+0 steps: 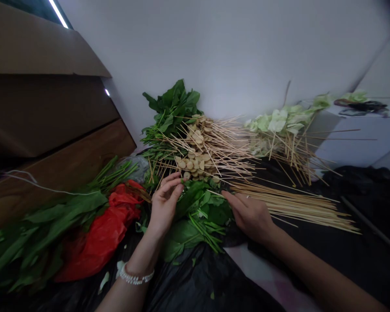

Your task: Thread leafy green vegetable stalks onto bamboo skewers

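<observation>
Our left hand pinches a green scrap; our right hand grips a stick over the leaves. If our grip slips, its tip could prick us or tear a leaf.

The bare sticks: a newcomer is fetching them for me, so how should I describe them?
From the pale wall, come down to the right hand. Beside it, on the black covering, long thin sticks lie flat, roughly side by side. Unlike the clusters higher up with tan slices or pale green leaves, these have nothing threaded on them.
</observation>
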A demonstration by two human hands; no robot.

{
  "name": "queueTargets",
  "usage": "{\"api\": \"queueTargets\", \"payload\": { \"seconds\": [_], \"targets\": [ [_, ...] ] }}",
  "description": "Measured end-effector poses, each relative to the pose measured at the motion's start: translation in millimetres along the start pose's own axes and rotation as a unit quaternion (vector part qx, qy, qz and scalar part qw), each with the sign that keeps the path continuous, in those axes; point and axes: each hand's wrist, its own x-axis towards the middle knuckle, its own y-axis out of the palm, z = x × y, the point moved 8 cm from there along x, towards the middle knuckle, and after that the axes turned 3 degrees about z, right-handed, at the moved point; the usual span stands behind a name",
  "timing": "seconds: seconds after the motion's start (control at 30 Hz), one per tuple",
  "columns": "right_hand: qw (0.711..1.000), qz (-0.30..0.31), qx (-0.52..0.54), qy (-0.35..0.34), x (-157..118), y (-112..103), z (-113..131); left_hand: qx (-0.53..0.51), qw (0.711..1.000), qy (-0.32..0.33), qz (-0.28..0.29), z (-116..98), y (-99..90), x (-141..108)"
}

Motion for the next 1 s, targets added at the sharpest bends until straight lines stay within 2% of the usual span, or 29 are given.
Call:
{"api": "queueTargets", "payload": {
  "seconds": [0.07, 0.13, 0.23, 0.33, 0.43, 0.5, 0.57, 0.67, 0.77, 0.9, 0.93, 1.0],
  "targets": [
    [1.000, -0.012, 0.001, 0.000, 1, -3, 1, 0.053, 0.998, 0.038, -0.010, -8, -1.6, -2],
    [1.000, -0.021, 0.002, -0.011, 2, -6, 3, 0.045, 0.999, 0.013, -0.021, -4, -3.8, -3],
    [0.999, -0.028, -0.005, -0.028, 2, -8, 8, -0.052, 0.995, -0.089, -0.014, 17, -0.3, -6],
    [0.999, -0.023, -0.002, -0.029, 2, -7, 10, -0.148, 0.968, -0.201, 0.017, 36, 12.4, -12],
    [0.998, -0.027, 0.056, 0.001, 3, -7, 7, -0.174, 0.951, -0.250, 0.062, 39, 24.6, -17],
    [0.995, -0.044, 0.087, 0.027, 4, -11, 4, -0.143, 0.954, -0.242, 0.108, 34, 31.4, -19],
    [0.996, -0.060, 0.065, 0.023, 6, -18, 6, -0.080, 0.959, -0.210, 0.175, 25, 39.7, -22],
    [0.998, -0.055, -0.004, -0.039, 9, -24, 21, 0.018, 0.948, -0.141, 0.285, 9, 56.0, -29],
    [0.996, -0.031, -0.019, -0.087, 10, -23, 32, 0.077, 0.934, -0.093, 0.336, 1, 66.3, -35],
    [0.998, -0.021, 0.002, -0.061, 10, -21, 20, 0.140, 0.931, -0.048, 0.334, 2, 63.3, -30],
    [0.999, -0.031, 0.005, -0.042, 10, -22, 12, 0.155, 0.938, -0.032, 0.307, 2, 56.5, -25],
    [0.998, -0.057, 0.005, -0.001, 9, -27, -4, 0.187, 0.964, 0.001, 0.190, -2, 30.4, -9]
  ]
}}
